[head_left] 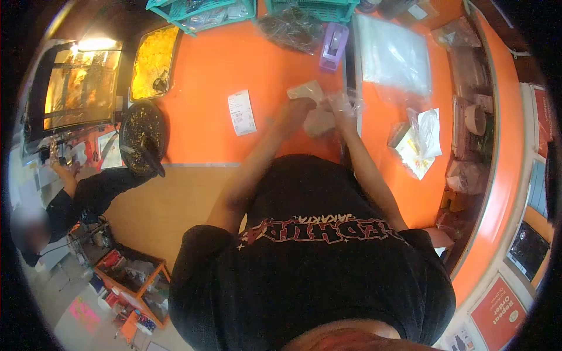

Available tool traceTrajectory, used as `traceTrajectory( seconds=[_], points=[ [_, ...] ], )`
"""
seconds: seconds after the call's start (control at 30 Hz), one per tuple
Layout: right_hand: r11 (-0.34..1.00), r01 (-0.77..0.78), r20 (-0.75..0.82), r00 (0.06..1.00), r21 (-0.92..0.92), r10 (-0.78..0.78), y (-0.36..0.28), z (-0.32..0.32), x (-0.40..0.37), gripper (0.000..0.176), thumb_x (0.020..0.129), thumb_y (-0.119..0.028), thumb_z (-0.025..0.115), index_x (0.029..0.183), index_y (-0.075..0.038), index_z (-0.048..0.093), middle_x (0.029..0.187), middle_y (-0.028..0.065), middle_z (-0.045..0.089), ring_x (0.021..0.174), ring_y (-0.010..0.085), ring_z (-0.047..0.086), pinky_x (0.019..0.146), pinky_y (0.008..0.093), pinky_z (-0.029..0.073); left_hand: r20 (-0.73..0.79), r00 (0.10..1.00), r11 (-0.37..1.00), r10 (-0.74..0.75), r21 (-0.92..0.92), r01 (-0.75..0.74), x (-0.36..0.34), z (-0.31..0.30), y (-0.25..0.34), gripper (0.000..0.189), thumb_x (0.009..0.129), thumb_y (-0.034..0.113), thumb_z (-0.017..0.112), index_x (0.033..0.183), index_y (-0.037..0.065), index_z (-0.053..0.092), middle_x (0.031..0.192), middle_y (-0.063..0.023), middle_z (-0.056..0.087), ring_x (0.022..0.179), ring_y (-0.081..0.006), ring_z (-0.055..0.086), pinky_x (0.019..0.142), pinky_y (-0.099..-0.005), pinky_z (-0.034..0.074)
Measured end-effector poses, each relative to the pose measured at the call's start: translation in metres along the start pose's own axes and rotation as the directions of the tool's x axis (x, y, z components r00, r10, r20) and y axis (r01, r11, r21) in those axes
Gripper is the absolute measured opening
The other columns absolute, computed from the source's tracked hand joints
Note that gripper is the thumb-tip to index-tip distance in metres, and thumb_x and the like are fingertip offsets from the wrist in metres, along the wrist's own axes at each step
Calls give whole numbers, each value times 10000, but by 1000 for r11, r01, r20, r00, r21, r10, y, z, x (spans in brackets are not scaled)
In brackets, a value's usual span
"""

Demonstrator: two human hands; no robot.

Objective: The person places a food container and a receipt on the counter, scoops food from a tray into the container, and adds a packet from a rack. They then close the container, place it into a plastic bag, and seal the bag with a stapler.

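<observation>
At the far left a lit display case [82, 88] glows. Below it a co-worker's black sleeve [93, 193] reaches toward a cluttered ledge. Just right of the case a round dark pan [140, 137] sits at the near edge of the orange counter [205, 76], with a tray of yellow food [153, 61] farther back. A white receipt [242, 112] lies flat on the counter, left of the person's hands. The left hand [297, 112] is curled, its fingers closed on a pale wrapper [320, 121] held just over the counter's middle. A second pale piece [307, 90] lies just beyond it. The right hand [343, 108] touches the wrapper's right edge with clear film about it. It is too blurred to tell whether its fingers are gripping. Farther back stands a purple dispenser [333, 47], and to its right lies a stack of clear plastic bags [392, 55]. Nearer on the right lies a small bag with yellow contents [421, 143].
</observation>
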State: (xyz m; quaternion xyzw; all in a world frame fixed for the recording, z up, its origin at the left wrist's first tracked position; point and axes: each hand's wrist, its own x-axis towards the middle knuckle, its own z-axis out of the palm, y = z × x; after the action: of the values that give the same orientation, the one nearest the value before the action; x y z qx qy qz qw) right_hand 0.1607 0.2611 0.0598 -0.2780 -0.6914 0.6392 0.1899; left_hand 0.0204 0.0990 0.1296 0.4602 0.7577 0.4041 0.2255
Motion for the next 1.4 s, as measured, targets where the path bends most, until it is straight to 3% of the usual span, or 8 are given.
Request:
traceTrajectory(
  seconds=[0.13,0.47,0.57,0.67,1.1,1.27,1.33,1.4],
  points=[
    [967,97,-84,993,234,-80,-2,6,1,244,1031,-264,569,1129,-54,647,1033,60,702,939,174,654,849,329,533,1,1000,997,21,71,-21,1,-3,1,247,959,218,562,1039,54,729,1011,-152,730,919,-308,713,833,-418,545],
    [914,200,25,979,-352,-204,83,-9,5,211,991,-257,612,1123,-96,643,1059,27,658,884,178,637,758,366,525,109,991,986,-78,-135,92,-3,-1,7,182,941,134,583,1031,27,700,961,-155,728,815,-264,725,764,-382,563],
    [539,368,280,929,-758,-241,-6,2,3,510,855,-465,701,1145,-50,633,1000,54,666,878,239,642,760,379,535,-24,998,991,61,-114,-63,-2,15,3,175,932,112,585,1036,24,695,957,-163,720,839,-259,721,765,-379,563],
    [868,158,201,977,-470,-69,-48,5,-10,583,821,-522,724,1105,-17,663,984,108,700,881,297,674,779,405,551,-167,986,907,28,-409,-95,-4,43,-21,174,914,99,591,1031,28,698,936,-171,706,881,-293,713,775,-400,557],
    [803,224,137,975,-552,-178,-51,14,-38,448,899,-278,723,1239,-8,617,1047,138,705,981,310,677,853,422,523,-141,923,923,359,200,-328,22,91,-83,170,917,222,575,892,71,649,890,-171,674,841,-322,676,720,-477,516],
    [926,30,-42,998,-376,-50,-56,-6,-42,512,905,-253,711,1323,-5,549,1187,163,662,1138,281,627,1000,391,473,-198,900,921,-389,-51,387,8,-19,-14,203,971,214,554,1007,37,648,930,-174,651,839,-313,641,730,-475,521],
    [946,-128,-119,988,-297,97,-51,-15,-32,497,877,-203,715,1307,-5,564,1207,172,653,1157,281,617,1016,386,468,-575,818,796,-15,489,358,-5,-29,-105,417,906,362,642,1102,-5,636,1050,-178,672,957,-367,650,810,-493,535],
    [977,-54,-28,998,-208,49,-43,-22,-17,477,854,-171,705,1289,-13,589,1201,160,656,1144,270,620,1015,374,475,-664,677,531,-317,467,707,-34,-59,-113,609,819,480,712,1182,4,601,1243,-225,589,1156,-411,562,912,-558,483]
  ],
)
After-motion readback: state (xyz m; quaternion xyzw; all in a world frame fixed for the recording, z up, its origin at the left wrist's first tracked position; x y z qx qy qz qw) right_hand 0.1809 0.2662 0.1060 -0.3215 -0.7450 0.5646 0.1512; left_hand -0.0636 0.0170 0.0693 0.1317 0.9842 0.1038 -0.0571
